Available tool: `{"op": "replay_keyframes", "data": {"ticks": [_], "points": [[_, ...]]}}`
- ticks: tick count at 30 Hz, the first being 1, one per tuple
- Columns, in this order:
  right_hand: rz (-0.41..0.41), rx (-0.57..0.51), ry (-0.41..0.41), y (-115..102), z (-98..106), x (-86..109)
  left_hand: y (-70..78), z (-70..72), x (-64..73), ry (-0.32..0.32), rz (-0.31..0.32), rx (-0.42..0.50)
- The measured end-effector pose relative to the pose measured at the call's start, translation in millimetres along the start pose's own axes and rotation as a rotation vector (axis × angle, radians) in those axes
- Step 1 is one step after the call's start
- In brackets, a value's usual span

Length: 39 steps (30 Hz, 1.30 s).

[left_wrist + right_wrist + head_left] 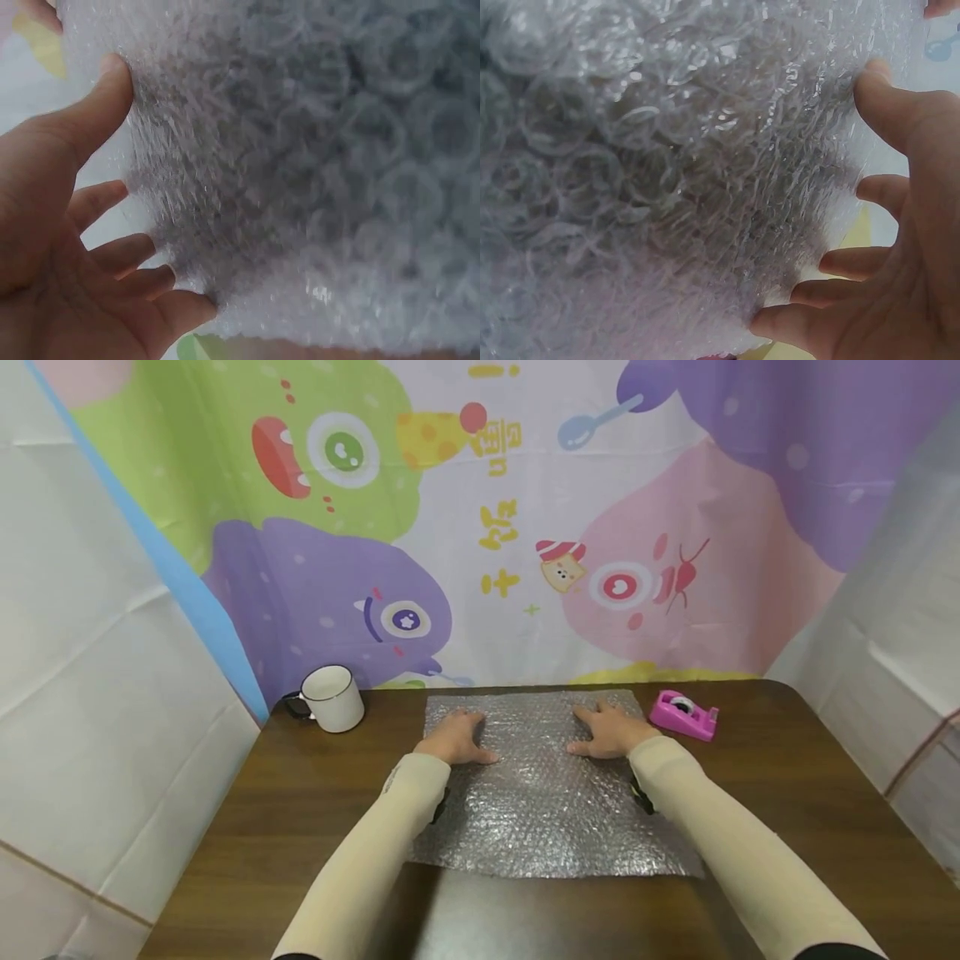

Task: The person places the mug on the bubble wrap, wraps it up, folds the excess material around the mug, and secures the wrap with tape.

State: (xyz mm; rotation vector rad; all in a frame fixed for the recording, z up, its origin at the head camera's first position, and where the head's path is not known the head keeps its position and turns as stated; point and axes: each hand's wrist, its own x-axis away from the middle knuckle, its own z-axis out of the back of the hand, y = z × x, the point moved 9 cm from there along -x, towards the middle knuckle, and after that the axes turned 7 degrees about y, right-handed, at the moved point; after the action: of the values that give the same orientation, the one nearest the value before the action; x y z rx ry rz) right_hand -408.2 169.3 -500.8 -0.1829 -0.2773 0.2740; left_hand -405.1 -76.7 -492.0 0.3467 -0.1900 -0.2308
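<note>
A sheet of clear bubble wrap (532, 818) lies spread over the dark wooden table, its far edge near the back of the tabletop. Toward its upper left part, my left hand (453, 739) rests on it with the fingers spread. My right hand (611, 731) presses on the upper right part in the same way, thumb pointing inward. In the left wrist view the fingertips (116, 71) meet the wrap's bubbled surface. Likewise the right wrist view shows spread fingertips (776, 319) against the bubbles. Neither hand grips anything.
At the table's back left stands a white mug (336, 703) with a dark handle. A pink tape dispenser (684, 720) sits beyond the wrap's right edge, close to my right hand. Behind the table (300, 827) hangs a cartoon-printed cloth (450, 510).
</note>
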Motion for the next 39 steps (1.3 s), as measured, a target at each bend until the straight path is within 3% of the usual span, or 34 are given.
{"op": "replay_keyframes", "data": {"ticks": [6, 17, 25, 39], "points": [[0.000, 0.003, 0.005, 0, -1, 2.1, 0.7, 2.1, 4.0, 0.008, 0.014, 0.022], [-0.036, -0.012, -0.037, -8, -10, 12.2, -1.4, -2.4, 16.5, -0.010, 0.040, -0.038], [-0.025, -0.022, -0.014, -8, 1, 12.9, 1.0, 0.3, 16.0, 0.009, 0.039, -0.021], [-0.017, -0.017, -0.009, -9, 0, 17.0, 2.3, -0.5, 21.0, 0.013, 0.026, -0.025]]}}
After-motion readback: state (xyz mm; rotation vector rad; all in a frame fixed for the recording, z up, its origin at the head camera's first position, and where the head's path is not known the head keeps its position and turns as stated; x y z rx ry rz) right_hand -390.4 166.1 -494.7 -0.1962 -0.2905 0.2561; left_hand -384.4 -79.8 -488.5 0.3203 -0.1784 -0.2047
